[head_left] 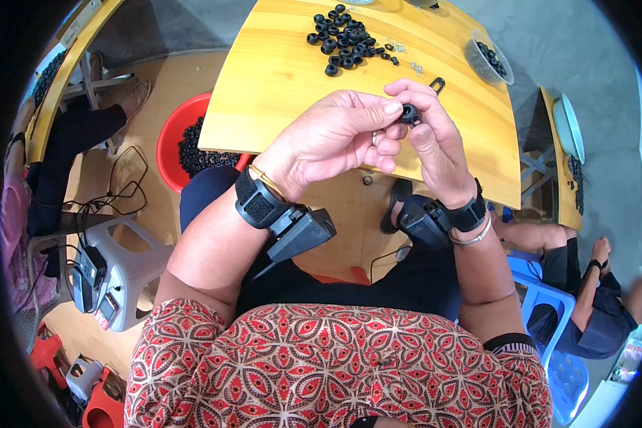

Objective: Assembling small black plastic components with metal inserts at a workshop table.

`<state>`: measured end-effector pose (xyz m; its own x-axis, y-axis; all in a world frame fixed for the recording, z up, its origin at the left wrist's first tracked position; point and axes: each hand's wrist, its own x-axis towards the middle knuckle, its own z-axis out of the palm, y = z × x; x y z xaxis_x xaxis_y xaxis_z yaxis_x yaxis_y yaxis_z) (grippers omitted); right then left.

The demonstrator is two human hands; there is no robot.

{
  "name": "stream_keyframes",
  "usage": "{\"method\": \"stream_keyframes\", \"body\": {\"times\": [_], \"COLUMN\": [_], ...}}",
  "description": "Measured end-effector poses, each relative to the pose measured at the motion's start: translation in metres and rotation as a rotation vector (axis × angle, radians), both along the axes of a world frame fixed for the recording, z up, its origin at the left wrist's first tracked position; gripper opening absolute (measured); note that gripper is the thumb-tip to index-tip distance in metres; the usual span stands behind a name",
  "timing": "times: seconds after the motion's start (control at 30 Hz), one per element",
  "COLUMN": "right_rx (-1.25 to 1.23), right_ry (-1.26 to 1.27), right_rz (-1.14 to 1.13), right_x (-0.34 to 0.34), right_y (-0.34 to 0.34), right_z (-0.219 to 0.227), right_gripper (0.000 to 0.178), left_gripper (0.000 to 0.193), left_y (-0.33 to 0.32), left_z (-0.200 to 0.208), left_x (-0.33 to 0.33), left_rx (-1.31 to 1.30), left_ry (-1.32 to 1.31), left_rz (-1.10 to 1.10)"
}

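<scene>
Over the near edge of the wooden table (pixel 264 93), my hands meet around a small black round part (pixel 409 113). My left hand (pixel 328 135) pinches it between thumb and fingers. From the other side, the thumb and fingers of my right hand (pixel 441 146) close on the same part. A black loop-shaped piece (pixel 437 86) shows just beyond my right fingers; whether it joins the held part, I cannot tell. Farther back on the table lies a loose pile of black round parts (pixel 344 43), with small clear or metallic bits (pixel 399 47) beside it.
A clear bowl of black parts (pixel 508 70) stands at the table's right edge. Below the left edge is a red basin (pixel 170 143) holding more black parts. A grey stool (pixel 132 250) with cables and devices stands left. Other people sit at both sides, one near a blue chair (pixel 560 307).
</scene>
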<state>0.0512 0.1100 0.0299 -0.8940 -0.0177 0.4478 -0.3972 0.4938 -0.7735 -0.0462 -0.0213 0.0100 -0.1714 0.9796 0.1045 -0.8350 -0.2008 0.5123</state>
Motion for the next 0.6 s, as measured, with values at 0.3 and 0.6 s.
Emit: {"method": "stream_keyframes", "body": {"times": [0.3,0.6], "right_rx": [0.039,0.112], "right_ry": [-0.012,0.001], "right_rz": [0.015,-0.028], "right_x": [-0.002,0.000], "right_y": [-0.004,-0.005], "right_z": [0.000,-0.001], "right_gripper": [0.032,0.026], "left_gripper": [0.017,0.018], "left_y": [-0.003,0.002], "left_z": [-0.003,-0.007], "left_x": [-0.006,-0.004], "left_rx": [-0.036,-0.022], "left_ry": [0.262,0.185], "left_rz": [0.051,0.005]}}
